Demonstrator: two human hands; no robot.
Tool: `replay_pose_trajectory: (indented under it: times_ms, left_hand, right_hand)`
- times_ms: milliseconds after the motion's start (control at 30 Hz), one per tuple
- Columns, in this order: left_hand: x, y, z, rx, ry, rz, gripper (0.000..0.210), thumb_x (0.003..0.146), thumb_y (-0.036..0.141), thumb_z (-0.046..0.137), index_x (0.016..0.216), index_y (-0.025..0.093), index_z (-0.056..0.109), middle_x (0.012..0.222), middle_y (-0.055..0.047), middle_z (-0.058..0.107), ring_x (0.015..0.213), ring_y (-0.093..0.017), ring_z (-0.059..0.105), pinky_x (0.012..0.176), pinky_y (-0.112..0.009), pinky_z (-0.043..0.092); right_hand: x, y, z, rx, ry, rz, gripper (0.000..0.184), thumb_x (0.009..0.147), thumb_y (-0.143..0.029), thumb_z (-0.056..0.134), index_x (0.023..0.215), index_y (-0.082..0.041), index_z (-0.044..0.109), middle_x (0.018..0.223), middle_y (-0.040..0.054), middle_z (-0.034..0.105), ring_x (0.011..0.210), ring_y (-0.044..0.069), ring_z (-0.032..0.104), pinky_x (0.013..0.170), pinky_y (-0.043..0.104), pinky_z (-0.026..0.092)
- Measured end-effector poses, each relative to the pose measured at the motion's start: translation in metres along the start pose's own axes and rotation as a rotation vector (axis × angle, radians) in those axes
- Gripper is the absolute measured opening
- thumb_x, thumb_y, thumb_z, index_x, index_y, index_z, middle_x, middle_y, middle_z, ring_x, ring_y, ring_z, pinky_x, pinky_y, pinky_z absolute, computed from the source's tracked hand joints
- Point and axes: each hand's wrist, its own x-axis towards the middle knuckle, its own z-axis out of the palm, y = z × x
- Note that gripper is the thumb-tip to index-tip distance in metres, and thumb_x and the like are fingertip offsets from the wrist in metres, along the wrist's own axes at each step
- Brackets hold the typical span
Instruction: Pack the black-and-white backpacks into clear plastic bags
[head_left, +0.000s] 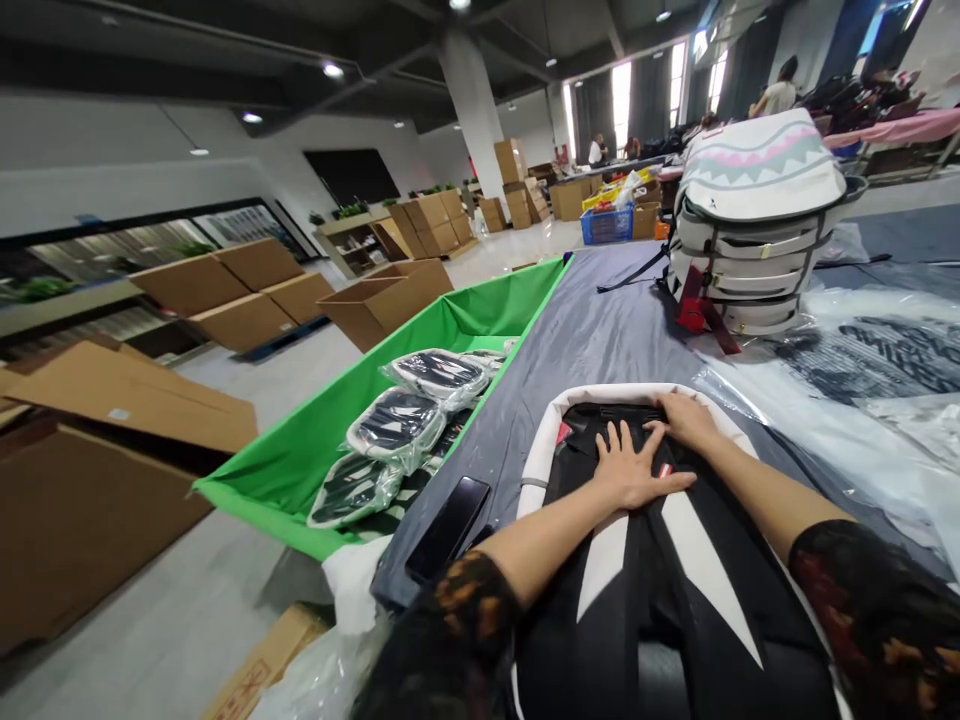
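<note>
A black backpack (559, 610) with a white border and two white stripes lies on the table in front of me, its strap side up. Near its top, my left hand (630, 472) presses flat on the black padding with fingers spread and thumb pointing right. Just beyond it, my right hand (688, 422) has its fingers bent at the bag's upper edge and appears to grip there; its fingertips are partly hidden. A small red tag (665, 470) shows beneath my left hand.
Left of the table, a green fabric bin (277, 480) holds several plastic-wrapped bags. A phone (448, 528) lies at the table's left edge. A white patterned backpack (757, 170) stands farther back, beside plastic wrapping (847, 420). Cardboard boxes (112, 500) occupy the floor; people work far off.
</note>
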Motion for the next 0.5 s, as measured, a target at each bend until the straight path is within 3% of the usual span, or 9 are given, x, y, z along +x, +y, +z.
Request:
replay_pose_trajectory:
  times_ms: [100,200,333,400,500]
  left_hand:
    - [0.002,0.009,0.018,-0.018,0.004,-0.024,0.086,0.085,0.083,0.043,0.157,0.04,0.024,0.168,-0.015,0.012,0.152,-0.045,-0.004,0.118,-0.069,0.009]
    - [0.006,0.004,0.027,-0.019,0.134,-0.045,0.084,0.089,0.077,0.046,0.158,0.039,0.02,0.167,-0.015,0.013,0.153,-0.041,-0.003,0.12,-0.067,0.01]
    - [0.004,0.0,0.036,-0.026,0.233,-0.046,0.07,0.093,0.069,0.048,0.155,0.042,0.03,0.167,-0.012,0.016,0.153,-0.042,0.0,0.121,-0.065,0.011]
    - [0.001,0.001,0.039,-0.036,0.252,-0.037,0.064,0.094,0.067,0.047,0.153,0.044,0.035,0.167,-0.01,0.018,0.153,-0.043,0.0,0.121,-0.065,0.012]
    - [0.0,-0.001,0.044,-0.026,0.246,0.01,0.058,0.096,0.066,0.042,0.151,0.047,0.037,0.166,-0.009,0.021,0.152,-0.045,0.0,0.12,-0.067,0.013]
  right_hand:
    - [-0.01,-0.01,-0.002,-0.022,0.024,-0.004,0.03,0.098,-0.023,0.047,0.121,-0.009,0.06,0.119,0.023,0.066,0.113,0.033,0.063,0.092,0.042,0.05]
    - [-0.017,0.002,-0.021,-0.033,0.003,-0.059,0.043,0.092,-0.005,0.042,0.13,-0.016,0.058,0.132,0.0156,0.064,0.123,0.024,0.059,0.102,0.035,0.046]
    - [-0.005,0.039,-0.053,-0.065,-0.052,-0.018,0.057,0.086,-0.011,0.059,0.142,-0.022,0.051,0.144,0.0129,0.056,0.131,0.028,0.054,0.105,0.038,0.045]
    - [0.013,0.05,-0.058,-0.072,-0.134,0.022,0.059,0.08,-0.018,0.071,0.137,-0.021,0.056,0.134,0.0135,0.063,0.122,0.03,0.061,0.096,0.037,0.05]
    - [0.05,0.053,-0.049,-0.081,-0.28,0.059,0.047,0.066,-0.023,0.084,0.112,-0.02,0.071,0.108,0.0112,0.074,0.105,0.03,0.07,0.081,0.032,0.054]
